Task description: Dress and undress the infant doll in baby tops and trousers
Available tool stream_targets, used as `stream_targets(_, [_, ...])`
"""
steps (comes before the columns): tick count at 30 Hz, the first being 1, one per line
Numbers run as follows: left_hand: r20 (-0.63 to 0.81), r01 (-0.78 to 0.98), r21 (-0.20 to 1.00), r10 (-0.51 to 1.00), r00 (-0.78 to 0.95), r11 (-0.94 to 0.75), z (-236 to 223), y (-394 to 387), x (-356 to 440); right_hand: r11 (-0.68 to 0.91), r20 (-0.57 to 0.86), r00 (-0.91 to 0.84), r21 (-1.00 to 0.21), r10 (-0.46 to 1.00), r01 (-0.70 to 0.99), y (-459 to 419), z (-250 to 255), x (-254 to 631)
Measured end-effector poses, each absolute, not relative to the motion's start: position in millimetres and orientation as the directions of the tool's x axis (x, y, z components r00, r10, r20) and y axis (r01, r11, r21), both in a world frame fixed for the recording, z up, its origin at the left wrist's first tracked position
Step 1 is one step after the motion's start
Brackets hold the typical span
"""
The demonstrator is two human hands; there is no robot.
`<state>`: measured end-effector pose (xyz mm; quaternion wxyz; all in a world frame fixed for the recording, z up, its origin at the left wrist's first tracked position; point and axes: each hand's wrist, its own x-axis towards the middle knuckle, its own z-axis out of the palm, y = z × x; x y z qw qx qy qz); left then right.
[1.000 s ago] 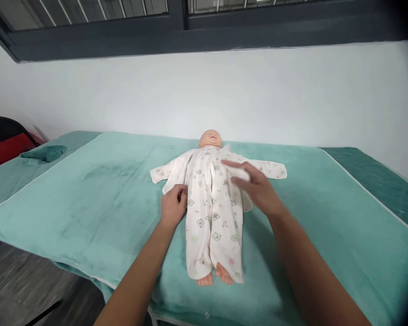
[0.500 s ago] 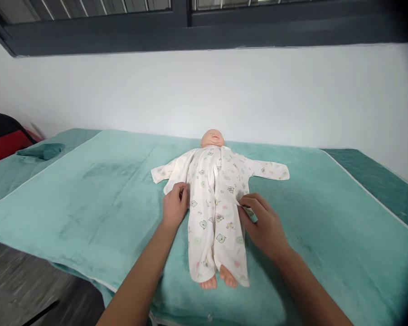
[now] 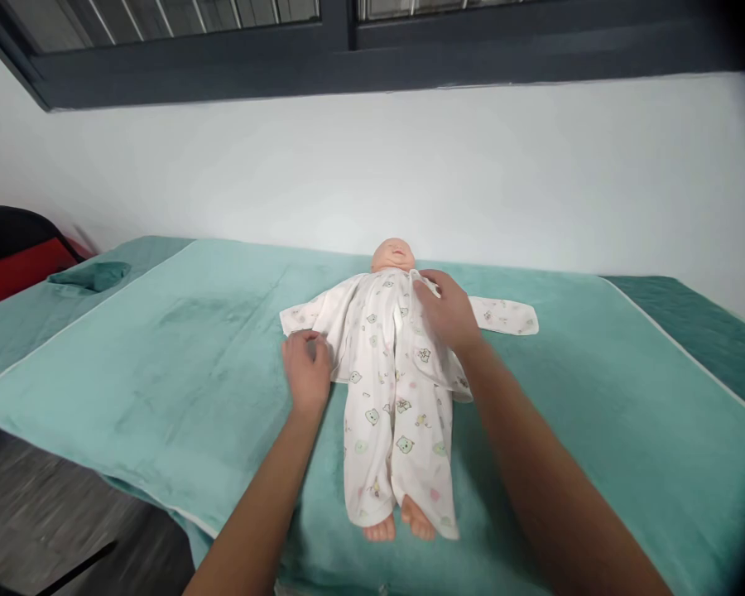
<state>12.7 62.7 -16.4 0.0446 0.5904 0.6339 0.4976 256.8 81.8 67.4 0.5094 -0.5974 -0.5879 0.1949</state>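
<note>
A baby doll lies face up, its head toward the wall and its bare feet toward me. White printed baby clothes cover it, with long sleeves spread to both sides and a side flap showing at each hip. My right hand is at the upper chest near the neck, thumb and fingers closed on the cloth there. Beside the sleeve on the left is my left hand, its fingers bent with a gap from the thumb. Its fingertips are close to the cloth; whether they touch is unclear.
A light green plush cover lies over the bed, with a darker green strip at right. A small green cushion and a black and red chair back are at left. Behind stands a white wall below a dark window frame.
My right hand has moved from the doll's hip up to its upper chest. My left hand has shifted slightly left, off the side flap. Both side flaps now lie spread outward.
</note>
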Motion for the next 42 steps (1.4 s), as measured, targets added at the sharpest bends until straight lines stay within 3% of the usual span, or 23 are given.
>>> stream_targets(4, [0.529, 0.782, 0.62, 0.772, -0.353, -0.067, -21.1, 68.7, 9.7, 0.242, 0.352, 0.089, -0.785, 0.932, 0.57, 99.0, 56.1, 244.0])
stream_targets(9, [0.452, 0.817, 0.577, 0.832, -0.322, 0.003, -22.6, 67.6, 12.3, 0.219, 0.27, 0.051, -0.866, 0.962, 0.449, 85.2, 43.8, 251.8])
stream_targets(12, [0.331, 0.776, 0.628, 0.879, -0.344, 0.067, -17.3, 69.9, 10.3, 0.245, 0.285, 0.042, -0.882, 0.958, 0.404, 83.4, 41.5, 255.0])
stream_targets(16, [0.067, 0.449, 0.892, 0.962, -0.263, 0.061, 6.0, 72.1, 10.4, 0.26, 0.296, 0.039, -0.887, 0.954, 0.383, 86.6, 40.7, 254.5])
stream_targets(18, [0.031, 0.218, 0.976, 0.977, -0.212, 0.016, 28.2, 69.5, 18.5, 0.253, 0.289, 0.034, -0.884, 0.957, 0.393, 87.6, 40.8, 254.5])
stream_targets(20, [0.095, 0.097, 0.992, 0.982, -0.162, -0.08, 55.3, 63.9, 33.6, 0.253, 0.288, 0.029, -0.879, 0.957, 0.404, 88.1, 40.6, 254.8])
stream_targets(22, [0.203, 0.095, 0.976, 0.976, -0.076, -0.196, 80.8, 56.3, 53.6, 0.255, 0.289, 0.024, -0.877, 0.957, 0.407, 89.0, 39.9, 255.3])
stream_targets(25, [0.341, 0.326, 0.874, 0.933, 0.119, -0.361, 100.3, 43.2, 82.9, 0.28, 0.311, 0.022, -0.881, 0.95, 0.382, 90.7, 38.2, 255.5])
stream_targets(28, [0.33, 0.54, 0.686, 0.87, 0.367, -0.488, 93.1, 29.5, 97.7, 0.325, 0.355, 0.05, -0.896, 0.933, 0.302, 91.1, 38.3, 254.9])
stream_targets(30, [0.319, 0.605, 0.595, 0.846, 0.427, -0.53, 81.4, 19.8, 97.8, 0.347, 0.381, 0.131, -0.911, 0.915, 0.223, 90.5, 39.3, 254.7])
stream_targets(33, [0.349, 0.609, 0.571, 0.835, 0.426, -0.55, 65.9, 4.7, 90.0, 0.383, 0.403, 0.259, -0.915, 0.878, 0.125, 89.6, 41.0, 255.0])
stream_targets(36, [0.419, 0.55, 0.581, 0.8, 0.429, -0.6, 54.6, -8.9, 79.6, 0.436, 0.457, 0.23, -0.889, 0.859, 0.137, 89.3, 43.1, 254.4])
stream_targets(39, [0.566, 0.556, 0.56, 0.774, 0.285, -0.614, 42.4, -17.7, 67.0, 0.493, 0.527, 0.13, -0.84, 0.84, 0.227, 88.6, 46.0, 252.5])
stream_targets(42, [0.583, 0.625, 0.588, 0.805, 0.113, -0.514, 28.5, -21.7, 51.7, 0.478, 0.513, 0.065, -0.833, 0.856, 0.277, 88.2, 47.5, 252.0])
